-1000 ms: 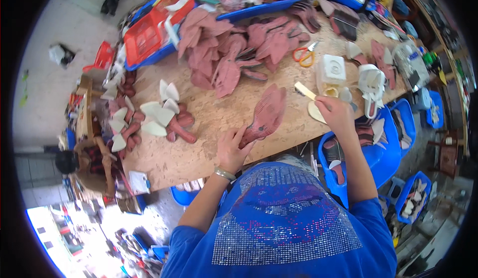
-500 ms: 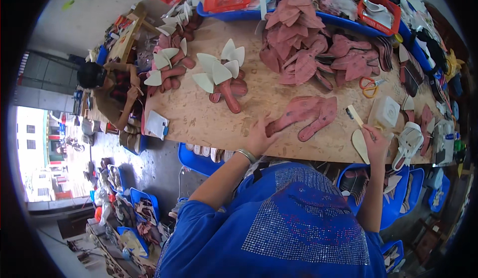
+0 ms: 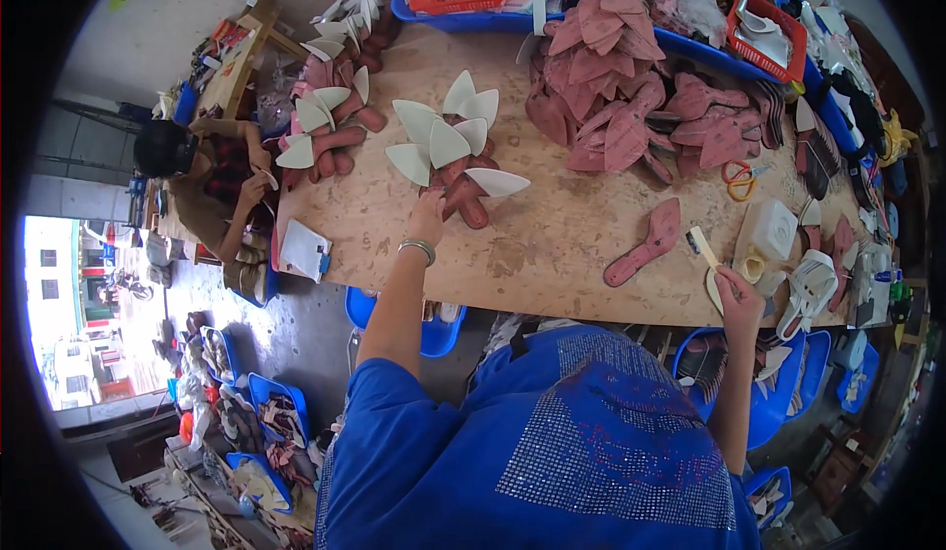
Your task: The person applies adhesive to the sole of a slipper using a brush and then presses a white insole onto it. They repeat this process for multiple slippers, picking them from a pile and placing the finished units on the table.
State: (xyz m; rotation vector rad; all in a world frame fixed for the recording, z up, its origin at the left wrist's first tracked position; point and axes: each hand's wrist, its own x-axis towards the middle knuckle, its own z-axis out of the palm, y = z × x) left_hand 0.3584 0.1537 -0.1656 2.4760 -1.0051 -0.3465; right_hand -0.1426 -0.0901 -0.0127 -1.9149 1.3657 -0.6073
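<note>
At the middle left of the table, my left hand (image 3: 427,217) closes on the heel end of a pink shoe insole (image 3: 461,193) with a white pointed tip. It lies over a pile of similar insoles (image 3: 475,215), whose white tips (image 3: 431,139) fan upward. My right hand (image 3: 739,294) grips a small brush (image 3: 703,247) with a pale handle and dark bristles, held above the table's right part. Beside that hand is a pale flat piece (image 3: 713,292), partly covered. A single pink insole (image 3: 646,244) lies between my hands.
Stacked pink insoles (image 3: 606,87) fill the back. Orange-handled scissors (image 3: 737,181), a translucent container (image 3: 771,231) and a white strapped item (image 3: 810,294) sit at right. A clipboard (image 3: 304,250) rests at the left edge. Another person (image 3: 212,180) works beyond it.
My left hand has moved left from the middle of the table to the white-tipped pile, taking an insole with it. One insole stays behind. My right hand still holds the brush, almost in place.
</note>
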